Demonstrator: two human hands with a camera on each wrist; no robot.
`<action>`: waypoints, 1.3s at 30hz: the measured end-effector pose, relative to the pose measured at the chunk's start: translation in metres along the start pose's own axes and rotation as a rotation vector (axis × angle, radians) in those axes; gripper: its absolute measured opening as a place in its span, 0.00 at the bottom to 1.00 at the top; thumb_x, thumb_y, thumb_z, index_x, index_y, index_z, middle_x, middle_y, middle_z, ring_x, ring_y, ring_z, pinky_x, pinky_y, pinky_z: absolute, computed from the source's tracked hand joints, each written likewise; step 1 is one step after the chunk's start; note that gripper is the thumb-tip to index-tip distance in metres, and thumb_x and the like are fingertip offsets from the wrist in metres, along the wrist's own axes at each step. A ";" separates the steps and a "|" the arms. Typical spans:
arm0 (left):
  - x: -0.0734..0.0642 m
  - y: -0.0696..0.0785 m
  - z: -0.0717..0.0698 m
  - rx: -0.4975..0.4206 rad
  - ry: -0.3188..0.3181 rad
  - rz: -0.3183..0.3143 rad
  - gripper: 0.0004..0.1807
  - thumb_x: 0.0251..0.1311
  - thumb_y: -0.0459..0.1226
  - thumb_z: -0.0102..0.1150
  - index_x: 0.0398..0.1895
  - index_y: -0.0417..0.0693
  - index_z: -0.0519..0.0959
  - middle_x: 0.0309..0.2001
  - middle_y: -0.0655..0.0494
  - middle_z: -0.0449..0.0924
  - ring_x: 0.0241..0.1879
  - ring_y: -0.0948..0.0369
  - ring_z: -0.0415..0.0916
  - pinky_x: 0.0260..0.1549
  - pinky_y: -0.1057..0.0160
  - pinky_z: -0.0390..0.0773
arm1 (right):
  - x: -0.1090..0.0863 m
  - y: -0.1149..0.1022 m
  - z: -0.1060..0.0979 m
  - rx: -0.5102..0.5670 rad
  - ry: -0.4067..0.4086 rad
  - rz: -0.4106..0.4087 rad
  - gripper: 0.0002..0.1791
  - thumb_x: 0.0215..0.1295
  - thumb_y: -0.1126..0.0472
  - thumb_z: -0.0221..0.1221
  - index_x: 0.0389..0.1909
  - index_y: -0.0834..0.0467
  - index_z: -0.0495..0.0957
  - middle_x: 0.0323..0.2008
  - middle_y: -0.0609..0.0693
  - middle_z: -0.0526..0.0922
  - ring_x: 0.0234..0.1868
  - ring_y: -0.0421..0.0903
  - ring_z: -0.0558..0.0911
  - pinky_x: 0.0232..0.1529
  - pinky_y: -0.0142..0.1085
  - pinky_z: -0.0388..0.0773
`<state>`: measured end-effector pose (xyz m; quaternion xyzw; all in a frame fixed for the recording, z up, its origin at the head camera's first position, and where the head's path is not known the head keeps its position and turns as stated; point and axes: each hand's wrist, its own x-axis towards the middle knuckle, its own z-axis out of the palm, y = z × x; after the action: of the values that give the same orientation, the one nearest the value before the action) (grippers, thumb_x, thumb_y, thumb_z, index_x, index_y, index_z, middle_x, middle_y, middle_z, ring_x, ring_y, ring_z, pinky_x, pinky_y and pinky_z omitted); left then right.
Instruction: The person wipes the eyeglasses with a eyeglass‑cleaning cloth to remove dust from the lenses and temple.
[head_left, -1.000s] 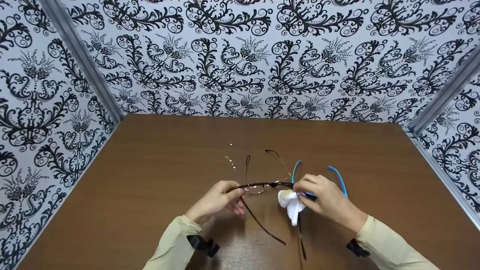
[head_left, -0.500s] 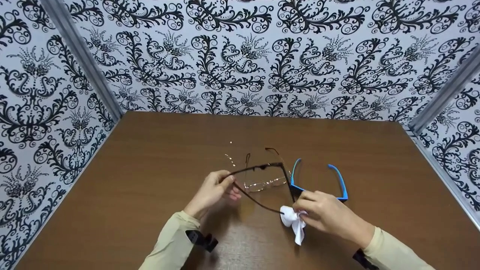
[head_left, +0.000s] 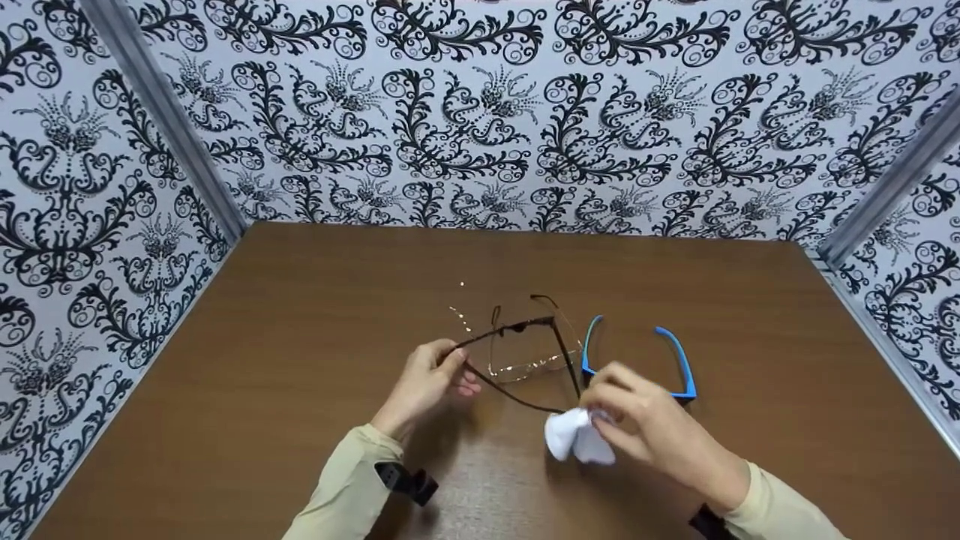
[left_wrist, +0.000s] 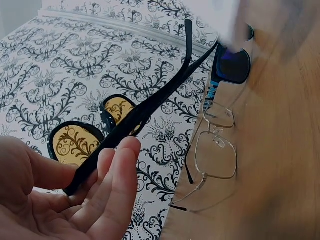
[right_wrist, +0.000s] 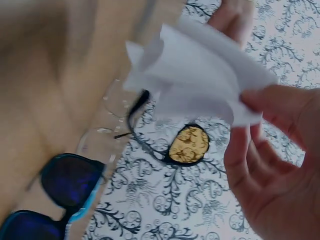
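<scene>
My left hand (head_left: 424, 382) pinches black-framed glasses (head_left: 568, 358) at one end of the front, near the hinge. Their temples are unfolded and point towards me, and the yellow lenses (left_wrist: 75, 142) show in the left wrist view. Between thumb and fingers, my right hand (head_left: 652, 424) pinches a crumpled white cloth (head_left: 571, 435). That cloth is beside the far temple's end and partly hides it; whether they touch I cannot tell. Under the held pair, thin wire-rimmed glasses (left_wrist: 236, 157) lie on the table. Blue-and-black sunglasses (head_left: 681, 364) lie just beyond my right hand.
A brown wooden table (head_left: 322, 300) carries everything. Small bright spots (head_left: 461, 319) appear on its surface behind the wire-rimmed pair. Patterned black-and-white walls (head_left: 495, 112) rise at the back and both sides, with metal posts (head_left: 157, 105) in the corners.
The black glasses have tilted, their front's right end swinging up and away from my right hand. My right hand and the cloth have moved down from the front to the temple, then slightly back up.
</scene>
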<state>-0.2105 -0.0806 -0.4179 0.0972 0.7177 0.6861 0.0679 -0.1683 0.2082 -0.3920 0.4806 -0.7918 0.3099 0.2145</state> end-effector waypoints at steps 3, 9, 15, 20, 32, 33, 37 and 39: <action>-0.002 0.001 0.001 0.013 -0.018 0.010 0.09 0.70 0.26 0.44 0.33 0.29 0.73 0.24 0.45 0.79 0.25 0.52 0.83 0.31 0.52 0.82 | 0.010 0.000 -0.003 -0.084 0.056 0.060 0.17 0.45 0.78 0.65 0.35 0.57 0.78 0.38 0.48 0.75 0.30 0.39 0.75 0.30 0.24 0.73; -0.005 0.002 0.004 0.027 -0.040 0.031 0.08 0.69 0.26 0.44 0.33 0.30 0.73 0.24 0.43 0.79 0.25 0.50 0.82 0.31 0.49 0.82 | 0.021 0.002 -0.002 -0.191 0.072 0.187 0.16 0.45 0.78 0.65 0.32 0.57 0.77 0.31 0.44 0.79 0.27 0.37 0.76 0.26 0.30 0.75; -0.007 0.003 0.012 -0.011 -0.029 0.049 0.08 0.69 0.25 0.44 0.33 0.29 0.73 0.26 0.36 0.80 0.25 0.49 0.82 0.30 0.53 0.82 | 0.023 -0.001 0.014 0.080 -0.152 0.332 0.11 0.54 0.74 0.61 0.32 0.57 0.75 0.28 0.46 0.82 0.28 0.38 0.82 0.28 0.32 0.79; -0.007 0.001 0.022 -0.030 -0.031 0.050 0.08 0.69 0.26 0.45 0.34 0.28 0.73 0.26 0.35 0.80 0.26 0.44 0.82 0.31 0.49 0.82 | 0.030 -0.004 0.025 0.176 -0.203 0.414 0.10 0.55 0.73 0.60 0.32 0.55 0.73 0.27 0.42 0.81 0.29 0.36 0.81 0.30 0.36 0.79; -0.011 -0.002 0.043 -0.114 0.024 -0.008 0.09 0.71 0.29 0.45 0.33 0.32 0.72 0.22 0.43 0.80 0.21 0.53 0.82 0.28 0.51 0.82 | 0.046 -0.001 0.036 0.321 -0.212 0.531 0.08 0.61 0.73 0.58 0.36 0.57 0.73 0.35 0.49 0.82 0.36 0.42 0.83 0.36 0.37 0.80; -0.012 -0.003 0.044 -0.116 0.024 -0.003 0.09 0.71 0.29 0.44 0.33 0.32 0.72 0.22 0.43 0.80 0.21 0.53 0.81 0.27 0.51 0.82 | 0.047 -0.001 0.037 0.333 -0.204 0.537 0.08 0.61 0.73 0.58 0.36 0.57 0.73 0.35 0.49 0.82 0.36 0.43 0.83 0.36 0.37 0.80; -0.012 -0.003 0.049 -0.122 0.024 0.005 0.09 0.71 0.30 0.45 0.35 0.32 0.73 0.22 0.42 0.80 0.21 0.52 0.81 0.27 0.49 0.82 | 0.051 0.001 0.041 0.370 -0.152 0.539 0.07 0.62 0.73 0.58 0.36 0.58 0.74 0.37 0.50 0.83 0.37 0.45 0.84 0.38 0.38 0.80; -0.013 -0.003 0.051 -0.125 0.021 0.009 0.09 0.71 0.30 0.46 0.36 0.31 0.74 0.22 0.41 0.80 0.21 0.51 0.81 0.26 0.49 0.82 | 0.052 0.002 0.042 0.376 -0.129 0.533 0.06 0.62 0.73 0.58 0.36 0.59 0.74 0.37 0.50 0.83 0.38 0.46 0.84 0.39 0.38 0.80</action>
<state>-0.1866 -0.0344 -0.4243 0.0887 0.6738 0.7309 0.0630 -0.1948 0.1463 -0.3894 0.3064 -0.8307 0.4645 -0.0171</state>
